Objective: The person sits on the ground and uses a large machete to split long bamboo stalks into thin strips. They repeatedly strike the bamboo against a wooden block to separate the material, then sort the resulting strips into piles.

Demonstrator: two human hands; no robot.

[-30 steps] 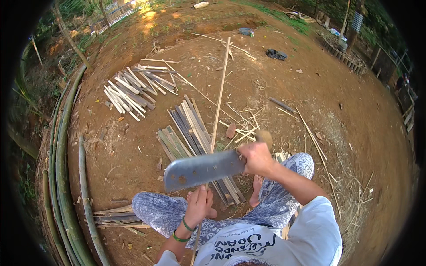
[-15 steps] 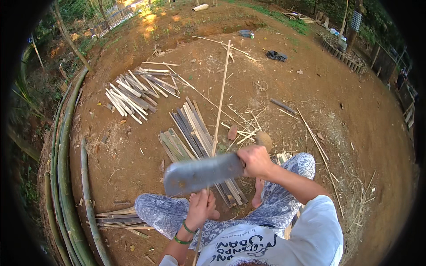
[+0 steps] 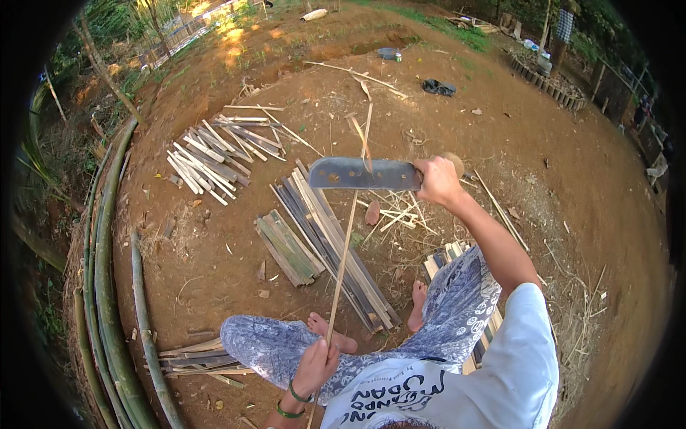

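My left hand [image 3: 316,366] is closed around a long thin bamboo strip [image 3: 341,275] near my left knee. The strip slants up and away from me, and its lower end passes below my hand. My right hand [image 3: 437,180], arm stretched out, grips a machete [image 3: 343,174] by its handle, whose rounded brown end shows past my fist. Its broad dark blade, spotted with rust, lies crosswise over the far part of the strip. A thin pale shaving [image 3: 359,134] stands up from the strip just beyond the blade.
Split bamboo slats [image 3: 339,243] lie between my feet and beyond, with a shorter bundle [image 3: 289,247] beside them. Another slat pile [image 3: 214,154] is farther left. Long green bamboo poles [image 3: 107,286] line the left side. Pale offcuts [image 3: 400,214] litter the dirt under the machete.
The machete has moved away from me along the strip, from near my left hand to its far part. My left hand has dropped slightly nearer to me, still holding the strip.
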